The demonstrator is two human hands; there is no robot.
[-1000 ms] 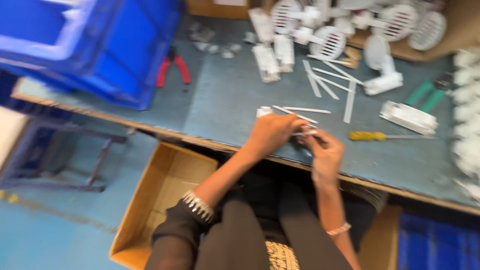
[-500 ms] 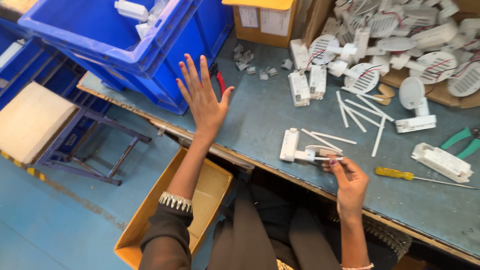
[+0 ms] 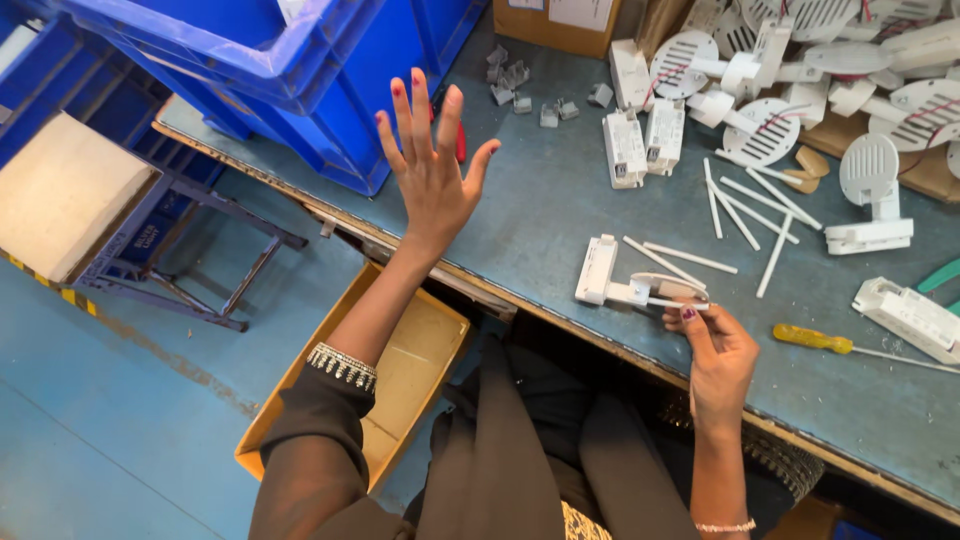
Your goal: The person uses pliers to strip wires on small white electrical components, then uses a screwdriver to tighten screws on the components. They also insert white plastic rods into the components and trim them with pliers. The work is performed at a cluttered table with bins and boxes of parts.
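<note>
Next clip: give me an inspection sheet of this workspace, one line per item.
Surface: grey-blue worktable, scuffed, its front edge worn.
Job's things: white plastic assembly on the table; thin white rod pinched at its end.
Clutter: loose white rods, round slotted white parts, two white boxes, yellow-handled screwdriver, small grey clips.
Hands: left hand raised, fingers spread, holding nothing; right hand in a fingertip grip on the rod.
Cables: thin red wires on some slotted parts.
Surroundings: blue crates, open cardboard box on a blue floor, metal stand.
</note>
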